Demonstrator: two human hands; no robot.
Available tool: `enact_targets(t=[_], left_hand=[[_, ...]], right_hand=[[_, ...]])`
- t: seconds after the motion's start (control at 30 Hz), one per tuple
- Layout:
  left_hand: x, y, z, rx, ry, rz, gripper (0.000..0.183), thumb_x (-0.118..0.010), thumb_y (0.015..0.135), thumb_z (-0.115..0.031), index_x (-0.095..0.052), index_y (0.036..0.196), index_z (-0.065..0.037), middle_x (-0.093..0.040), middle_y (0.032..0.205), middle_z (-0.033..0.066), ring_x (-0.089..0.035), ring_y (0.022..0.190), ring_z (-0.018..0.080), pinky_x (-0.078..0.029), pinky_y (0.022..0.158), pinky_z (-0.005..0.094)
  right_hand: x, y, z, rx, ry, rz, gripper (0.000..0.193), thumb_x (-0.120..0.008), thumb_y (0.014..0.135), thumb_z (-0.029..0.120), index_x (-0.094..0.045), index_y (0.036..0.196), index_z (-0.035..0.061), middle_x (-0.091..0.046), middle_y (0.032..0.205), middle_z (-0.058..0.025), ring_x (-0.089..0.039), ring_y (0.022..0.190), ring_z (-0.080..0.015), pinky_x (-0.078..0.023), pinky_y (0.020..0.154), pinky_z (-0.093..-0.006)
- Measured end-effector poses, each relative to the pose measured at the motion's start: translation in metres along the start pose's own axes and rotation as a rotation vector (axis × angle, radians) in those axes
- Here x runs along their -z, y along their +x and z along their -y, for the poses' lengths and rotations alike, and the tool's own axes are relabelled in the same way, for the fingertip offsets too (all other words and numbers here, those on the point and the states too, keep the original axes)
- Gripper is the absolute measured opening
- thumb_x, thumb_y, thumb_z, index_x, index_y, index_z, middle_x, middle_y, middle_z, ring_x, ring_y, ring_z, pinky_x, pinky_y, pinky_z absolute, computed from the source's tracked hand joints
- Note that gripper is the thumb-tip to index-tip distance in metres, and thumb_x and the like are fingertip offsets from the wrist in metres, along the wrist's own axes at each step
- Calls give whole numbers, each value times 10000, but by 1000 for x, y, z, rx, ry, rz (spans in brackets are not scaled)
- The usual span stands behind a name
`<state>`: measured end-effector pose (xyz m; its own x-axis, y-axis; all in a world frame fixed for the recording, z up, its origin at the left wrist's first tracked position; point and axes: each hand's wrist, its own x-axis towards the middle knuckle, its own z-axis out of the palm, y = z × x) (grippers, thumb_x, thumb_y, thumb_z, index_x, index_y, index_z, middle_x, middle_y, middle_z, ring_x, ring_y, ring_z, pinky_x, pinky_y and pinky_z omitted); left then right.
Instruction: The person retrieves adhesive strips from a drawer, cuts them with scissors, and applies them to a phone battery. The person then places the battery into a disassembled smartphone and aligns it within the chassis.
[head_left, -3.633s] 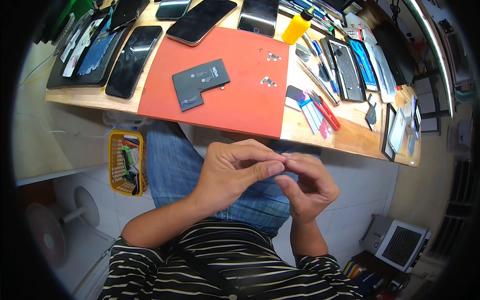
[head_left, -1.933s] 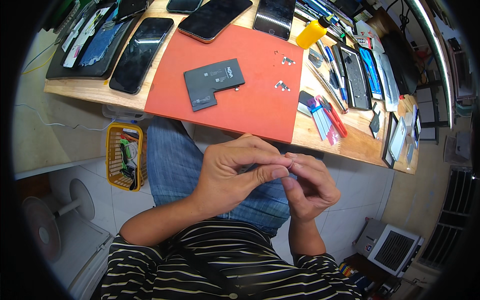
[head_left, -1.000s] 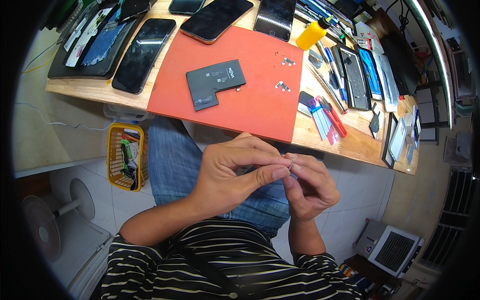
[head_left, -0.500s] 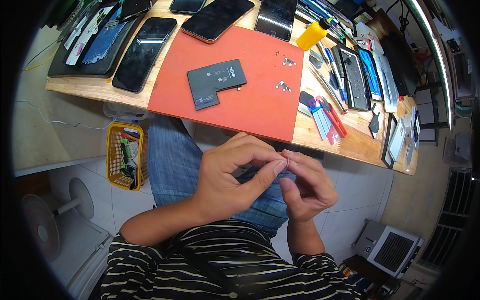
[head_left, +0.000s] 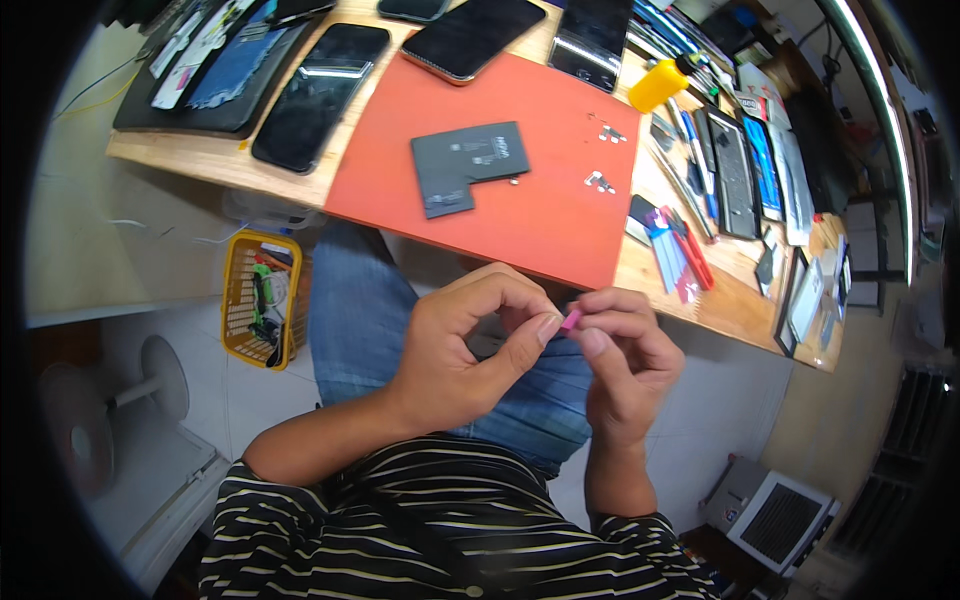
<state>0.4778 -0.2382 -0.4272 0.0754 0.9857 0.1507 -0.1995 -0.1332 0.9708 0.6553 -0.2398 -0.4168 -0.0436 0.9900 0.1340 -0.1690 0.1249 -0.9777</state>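
Observation:
Over my lap, just off the table's front edge, both hands are raised with their fingertips almost meeting. A small pink piece (head_left: 571,320), thin and film-like, shows between them. My left hand (head_left: 460,340) pinches at its left end with thumb and forefinger. My right hand (head_left: 632,365) has its thumb and fingers closed at the other end; the fingertips partly hide the piece. Beyond them, a black L-shaped phone battery (head_left: 460,160) lies flat on the orange-red mat (head_left: 540,235). Small metal brackets (head_left: 600,182) lie on the mat's right side.
Phones (head_left: 320,100) lie along the mat's left and far sides. To the right are a yellow bottle (head_left: 660,85), red-handled cutters (head_left: 692,258), blue strips (head_left: 665,262), pens and an open phone frame (head_left: 730,175). A yellow basket (head_left: 232,300) stands below left.
My fingertips have parted slightly, and the pink piece now shows between them. My right hand has turned and shifted a little right. The whole view has swung, moving the table rightward.

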Motion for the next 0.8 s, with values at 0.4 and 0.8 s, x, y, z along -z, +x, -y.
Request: enact_targets(t=[0.4,0.8], left_hand=[[19,-9,3,13,-35,-91,66,-666,970,-12,-677,1016,34,-660,987,88,-614,884,126,-496,791,273],[28,-12,4,-47,75,-169,53,-721,923,-31,-698,956,3,-689,909,76,-626,802,146,-503,727,280]], right_hand=[[-21,12,2,253,-463,166,337,-869,733,-14,-762,1050,-53,-663,1080,-167,-678,946,-227,-561,808,-311],[-34,16,0,150,-389,225,230,-760,847,-46,-752,1076,-74,-693,1083,-190,-683,976,-227,-548,835,-307]])
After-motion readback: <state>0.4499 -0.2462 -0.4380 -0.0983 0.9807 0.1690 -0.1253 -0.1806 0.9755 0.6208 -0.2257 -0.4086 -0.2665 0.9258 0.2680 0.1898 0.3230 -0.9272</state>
